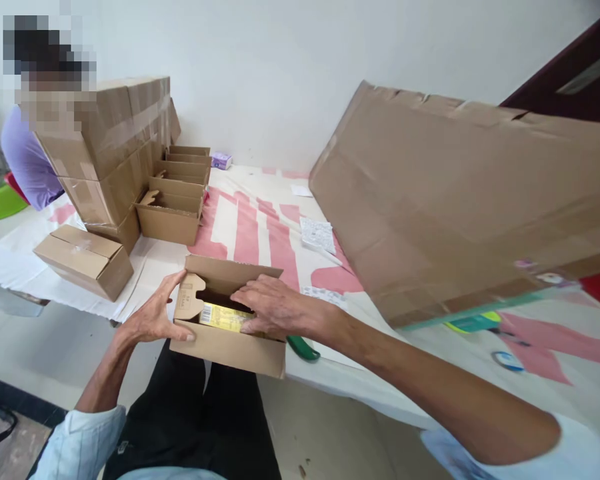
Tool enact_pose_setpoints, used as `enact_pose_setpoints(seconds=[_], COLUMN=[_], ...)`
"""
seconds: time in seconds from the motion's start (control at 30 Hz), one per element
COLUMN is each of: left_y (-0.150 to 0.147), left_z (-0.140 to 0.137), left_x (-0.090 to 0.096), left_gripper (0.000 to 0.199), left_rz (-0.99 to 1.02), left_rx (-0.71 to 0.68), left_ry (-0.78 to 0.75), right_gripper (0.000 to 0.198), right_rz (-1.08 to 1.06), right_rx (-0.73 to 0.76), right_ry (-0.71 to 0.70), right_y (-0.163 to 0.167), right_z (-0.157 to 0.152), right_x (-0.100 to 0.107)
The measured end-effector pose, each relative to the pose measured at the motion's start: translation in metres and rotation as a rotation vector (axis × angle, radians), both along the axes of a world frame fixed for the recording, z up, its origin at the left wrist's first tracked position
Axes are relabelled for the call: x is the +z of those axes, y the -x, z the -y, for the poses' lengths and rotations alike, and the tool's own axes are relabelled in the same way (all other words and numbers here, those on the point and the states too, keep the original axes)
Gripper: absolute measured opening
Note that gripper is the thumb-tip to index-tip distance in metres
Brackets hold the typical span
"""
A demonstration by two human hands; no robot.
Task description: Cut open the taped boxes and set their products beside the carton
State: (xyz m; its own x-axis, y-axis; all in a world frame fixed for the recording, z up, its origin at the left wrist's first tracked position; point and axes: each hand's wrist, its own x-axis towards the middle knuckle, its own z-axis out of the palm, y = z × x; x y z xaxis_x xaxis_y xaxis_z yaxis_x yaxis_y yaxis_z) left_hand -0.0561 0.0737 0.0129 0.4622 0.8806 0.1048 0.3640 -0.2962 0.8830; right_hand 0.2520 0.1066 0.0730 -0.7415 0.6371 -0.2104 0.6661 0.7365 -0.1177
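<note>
An open cardboard box sits at the table's near edge, right in front of me, with its flaps up. My left hand grips its left end, thumb on the near wall and fingers at the far left corner. Inside lies a yellow printed box with a barcode. My right hand reaches into the carton with its fingers curled on the yellow box's right part, hiding that end. A dark green object rests just right of the carton; its kind is unclear.
Left stand a closed carton, a tall carton stack and several open boxes. A large cardboard sheet leans at right, near a tape roll. Behind the stack is a person in a purple sleeve.
</note>
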Motion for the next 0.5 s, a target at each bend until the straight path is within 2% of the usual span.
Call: enact_pose_setpoints(seconds=[0.23,0.33,0.5], left_y=[0.000,0.000,0.000], left_z=[-0.004,-0.006,-0.012], left_x=[-0.002,-0.004,-0.011], left_gripper=[0.132,0.135,0.130], left_rz=[-0.004,0.007,0.018], left_rx=[-0.024,-0.058,-0.037], left_ry=[-0.023,-0.046,-0.066], right_gripper=[0.029,0.033,0.026], right_rz=[0.126,0.089,-0.036], right_rx=[-0.083,-0.092,-0.144], right_ry=[-0.114,-0.084,-0.066], right_y=[0.010,0.009,0.003], right_z=[0.002,0.003,0.005], right_x=[-0.002,-0.010,-0.014])
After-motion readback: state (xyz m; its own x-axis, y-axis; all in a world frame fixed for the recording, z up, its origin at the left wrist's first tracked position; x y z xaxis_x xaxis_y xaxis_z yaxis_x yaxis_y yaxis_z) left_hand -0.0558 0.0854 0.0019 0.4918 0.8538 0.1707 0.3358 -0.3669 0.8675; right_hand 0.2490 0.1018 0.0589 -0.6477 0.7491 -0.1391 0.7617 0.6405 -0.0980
